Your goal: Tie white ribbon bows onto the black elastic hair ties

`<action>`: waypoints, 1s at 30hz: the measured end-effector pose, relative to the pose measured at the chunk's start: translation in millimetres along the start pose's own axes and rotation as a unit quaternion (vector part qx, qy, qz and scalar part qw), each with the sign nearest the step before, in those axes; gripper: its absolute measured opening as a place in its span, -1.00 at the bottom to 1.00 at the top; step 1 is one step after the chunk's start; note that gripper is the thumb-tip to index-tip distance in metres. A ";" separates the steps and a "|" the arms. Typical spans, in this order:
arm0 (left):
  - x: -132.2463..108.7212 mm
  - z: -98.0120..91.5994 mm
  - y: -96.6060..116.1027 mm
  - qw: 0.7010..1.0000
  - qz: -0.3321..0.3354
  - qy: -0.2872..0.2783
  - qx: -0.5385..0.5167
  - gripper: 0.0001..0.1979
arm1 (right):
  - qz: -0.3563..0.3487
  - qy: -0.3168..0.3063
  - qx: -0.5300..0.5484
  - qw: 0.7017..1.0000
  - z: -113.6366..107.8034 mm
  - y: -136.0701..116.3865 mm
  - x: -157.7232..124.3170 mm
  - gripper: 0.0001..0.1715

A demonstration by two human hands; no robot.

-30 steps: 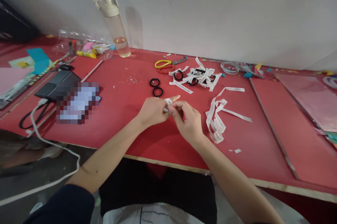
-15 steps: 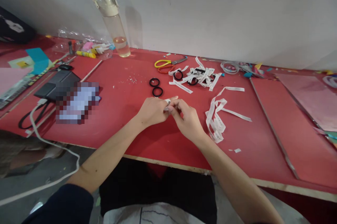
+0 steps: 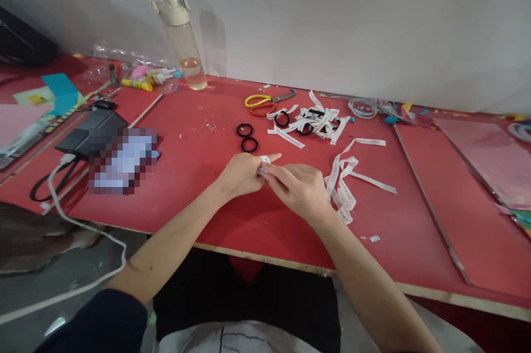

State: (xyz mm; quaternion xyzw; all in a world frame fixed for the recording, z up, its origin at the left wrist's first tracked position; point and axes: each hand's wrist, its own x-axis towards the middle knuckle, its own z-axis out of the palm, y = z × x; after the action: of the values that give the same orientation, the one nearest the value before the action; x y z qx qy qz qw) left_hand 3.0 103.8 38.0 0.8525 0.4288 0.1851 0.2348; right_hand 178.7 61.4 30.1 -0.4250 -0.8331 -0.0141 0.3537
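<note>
Over the red table, my left hand is closed, with a short white printed ribbon showing at its index finger, which points right. Against it, the thumb and fingertips of my right hand pinch a part of the ribbon. Whether anything else is inside the left hand is hidden. Two black hair ties lie just beyond the hands. Farther right is a pile of white printed ribbons with black rings among them. Longer loose ribbon strips trail beside my right hand.
Yellow- and red-handled scissors lie behind the hair ties. A water bottle stands by the wall. On the left are a blurred-out phone-like object, a black adapter and a white cable. A red board lies right.
My right hand has turned, its back more upward and its fingers stretched flatter, still pinching at the left hand. More print shows on the ribbon. The left hand has barely moved.
</note>
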 end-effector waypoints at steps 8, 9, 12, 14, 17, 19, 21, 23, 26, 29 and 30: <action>0.8 3.2 -4.7 1.000 0.005 -0.005 0.014 -0.36 | -0.013 -0.007 -0.052 0.999 0.1 1.5 -2.5 -0.72; 0.9 3.0 -5.3 1.000 0.007 -0.004 0.012 -0.36 | -0.010 -0.010 -0.053 0.998 1.0 0.9 -2.5 -0.70; 0.7 1.3 -4.9 1.000 0.004 -0.008 -0.016 -0.41 | 0.013 -0.009 -0.052 0.999 5.0 -2.0 -2.3 -0.68; 0.7 0.0 -3.1 0.999 0.001 -0.014 -0.033 -0.50 | 0.039 -0.001 -0.030 0.999 7.6 -4.3 -2.4 -0.74; 0.9 -0.7 -0.2 0.999 0.006 -0.010 -0.033 -0.73 | 0.106 0.013 0.056 0.993 8.9 -7.0 -2.5 -0.81; 1.0 -0.3 0.4 1.000 0.008 0.000 -0.028 -0.79 | 0.146 0.025 0.116 0.982 7.7 -7.9 -2.7 -0.82; 0.9 0.2 -0.4 0.999 0.018 0.004 -0.034 -0.78 | 0.139 0.028 0.150 0.978 5.9 -8.1 -2.9 -0.83; 0.8 0.6 -1.9 0.999 0.032 -0.008 -0.044 -0.75 | 0.095 0.017 0.157 0.983 4.3 -7.6 -2.8 -0.81; 1.1 0.7 -3.8 0.999 0.025 -0.038 -0.004 -0.64 | 0.064 -0.014 0.130 0.989 3.2 -5.0 -2.0 -0.76; 1.8 1.1 -4.6 0.997 0.021 -0.052 0.061 -0.60 | 0.035 -0.036 0.079 0.996 2.7 -0.8 -0.4 -0.84; 2.0 1.4 -4.6 0.996 0.026 -0.051 0.070 -0.57 | 0.012 -0.036 0.057 0.998 2.6 0.4 0.1 -0.85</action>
State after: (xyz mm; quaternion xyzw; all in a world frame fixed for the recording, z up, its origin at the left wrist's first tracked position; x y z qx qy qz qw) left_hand 1.8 107.5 34.5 0.8861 0.4058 0.1167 0.1910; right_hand 177.5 62.6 28.1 -0.4146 -0.8396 0.0531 0.3469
